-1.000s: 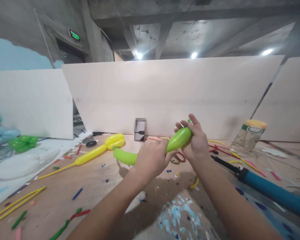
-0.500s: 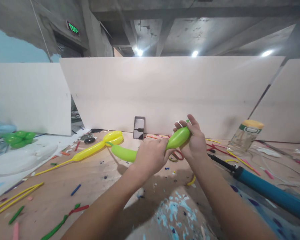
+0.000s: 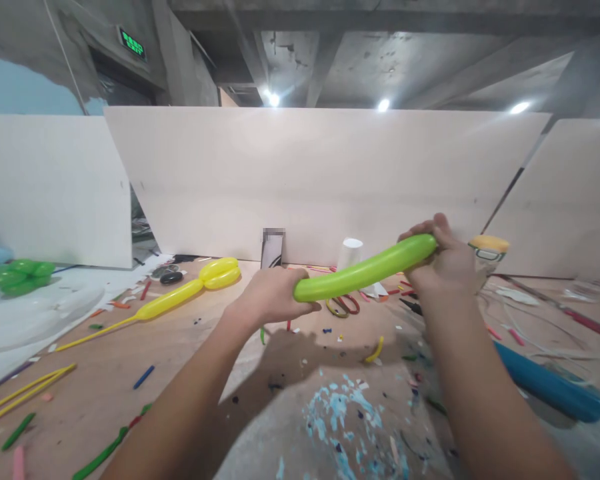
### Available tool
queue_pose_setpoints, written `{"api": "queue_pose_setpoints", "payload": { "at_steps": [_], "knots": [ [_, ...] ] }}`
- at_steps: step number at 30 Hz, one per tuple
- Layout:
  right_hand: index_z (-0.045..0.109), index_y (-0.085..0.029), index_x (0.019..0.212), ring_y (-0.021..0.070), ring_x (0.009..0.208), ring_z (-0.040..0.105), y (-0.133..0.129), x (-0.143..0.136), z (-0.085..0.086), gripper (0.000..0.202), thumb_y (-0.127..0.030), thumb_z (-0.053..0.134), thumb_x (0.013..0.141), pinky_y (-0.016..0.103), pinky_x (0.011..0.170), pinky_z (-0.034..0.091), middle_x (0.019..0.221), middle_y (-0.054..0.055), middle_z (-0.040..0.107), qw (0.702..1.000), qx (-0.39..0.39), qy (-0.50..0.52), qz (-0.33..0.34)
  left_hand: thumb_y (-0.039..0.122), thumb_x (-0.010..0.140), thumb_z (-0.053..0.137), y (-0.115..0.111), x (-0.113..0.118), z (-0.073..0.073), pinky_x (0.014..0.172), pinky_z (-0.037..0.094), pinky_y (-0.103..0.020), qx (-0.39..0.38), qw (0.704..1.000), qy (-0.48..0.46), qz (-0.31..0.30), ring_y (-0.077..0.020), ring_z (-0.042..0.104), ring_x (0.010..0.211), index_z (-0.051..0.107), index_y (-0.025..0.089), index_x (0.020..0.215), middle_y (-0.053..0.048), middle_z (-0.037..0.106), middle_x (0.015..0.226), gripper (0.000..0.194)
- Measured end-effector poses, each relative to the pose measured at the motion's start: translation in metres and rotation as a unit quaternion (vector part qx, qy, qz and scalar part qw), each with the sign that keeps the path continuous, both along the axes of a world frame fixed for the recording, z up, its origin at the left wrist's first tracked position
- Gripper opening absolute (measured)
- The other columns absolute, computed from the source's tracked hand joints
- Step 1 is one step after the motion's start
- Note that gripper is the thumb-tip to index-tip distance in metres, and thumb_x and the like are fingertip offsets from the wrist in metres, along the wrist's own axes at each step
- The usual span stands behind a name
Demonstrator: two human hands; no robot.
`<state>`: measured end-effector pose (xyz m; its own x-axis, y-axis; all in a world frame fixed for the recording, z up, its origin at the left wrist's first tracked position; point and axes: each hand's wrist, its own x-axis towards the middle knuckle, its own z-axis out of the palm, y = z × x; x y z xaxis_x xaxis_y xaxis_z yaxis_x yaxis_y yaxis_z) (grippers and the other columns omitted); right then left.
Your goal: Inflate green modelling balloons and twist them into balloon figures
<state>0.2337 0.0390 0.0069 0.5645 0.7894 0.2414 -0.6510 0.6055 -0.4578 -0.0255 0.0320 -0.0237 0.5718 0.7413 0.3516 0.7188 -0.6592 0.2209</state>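
Note:
A long light-green balloon stretches between my two hands above the table, tilted up toward the right. My left hand is closed round its lower left end. Its other end sits in my right hand, whose fingers curl behind it with the thumb up. To the left lies a yellow twisted balloon, with two rounded loops at its far end and a thin uninflated tail. Beneath the green balloon, red-handled scissors rest on the table, partly hidden.
A phone leans on the white board behind the table. Nearby stand a white cylinder and a yellow-lidded bottle. At right lies a blue pump, partly behind my forearm. Balloon scraps litter the tabletop; green balloons sit far left.
My hands have moved apart, the left one leftward and the right one rightward. The green balloon now spans straighter between them. A white cylinder has come into view behind it.

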Motion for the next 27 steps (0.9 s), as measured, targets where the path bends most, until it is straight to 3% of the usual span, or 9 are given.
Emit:
{"api": "queue_pose_setpoints", "payload": {
  "at_steps": [4,9,19,23,27],
  "knots": [
    [0.051,-0.018,0.082,0.0083,0.056,0.059,0.006,0.036,-0.001,0.018,-0.003,0.042,0.081,0.023,0.052,0.052,0.066,-0.005,0.056,0.999,-0.014,0.031,-0.004,0.058,0.073,0.059,-0.001,-0.003,0.005,0.059,0.042,-0.026,-0.001,0.996,-0.042,-0.076,-0.0169,0.060,0.062,0.070,0.026,0.091,0.000,0.064,0.063,0.038],
    [0.048,-0.018,0.080,0.0069,0.053,0.058,0.016,0.038,-0.011,0.018,-0.001,0.041,0.080,0.021,0.051,0.051,0.065,-0.006,0.053,0.998,-0.024,0.050,0.033,0.054,0.077,0.058,-0.006,0.002,0.006,0.059,0.041,-0.026,0.009,0.992,-0.038,-0.123,-0.0153,0.057,0.057,0.070,0.026,0.087,0.001,0.061,0.059,0.032],
    [0.046,-0.021,0.082,0.0067,0.053,0.057,0.016,0.020,-0.010,0.019,-0.002,0.041,0.081,0.018,0.050,0.050,0.065,-0.007,0.051,0.998,-0.049,0.031,0.018,0.053,0.074,0.059,-0.007,0.006,0.005,0.061,0.042,-0.028,-0.014,0.996,-0.039,-0.074,-0.0194,0.062,0.074,0.063,0.023,0.101,-0.004,0.069,0.085,0.041],
    [0.046,-0.023,0.092,0.0067,0.053,0.056,0.013,-0.002,-0.009,0.023,-0.003,0.038,0.083,0.019,0.051,0.050,0.066,-0.007,0.052,0.999,-0.049,0.022,-0.006,0.063,0.071,0.058,-0.008,0.011,0.002,0.059,0.041,-0.028,-0.016,0.999,-0.011,-0.046,-0.0200,0.062,0.071,0.065,0.023,0.091,-0.003,0.068,0.078,0.046],
    [0.046,-0.023,0.095,0.0073,0.054,0.057,0.012,-0.011,-0.010,0.026,-0.003,0.035,0.083,0.019,0.050,0.049,0.066,-0.006,0.053,0.998,-0.054,0.004,-0.012,0.062,0.073,0.056,-0.007,0.011,0.002,0.058,0.040,-0.028,-0.021,0.998,0.021,-0.047,-0.0187,0.061,0.067,0.066,0.023,0.083,-0.002,0.066,0.072,0.042]
  ]
}}
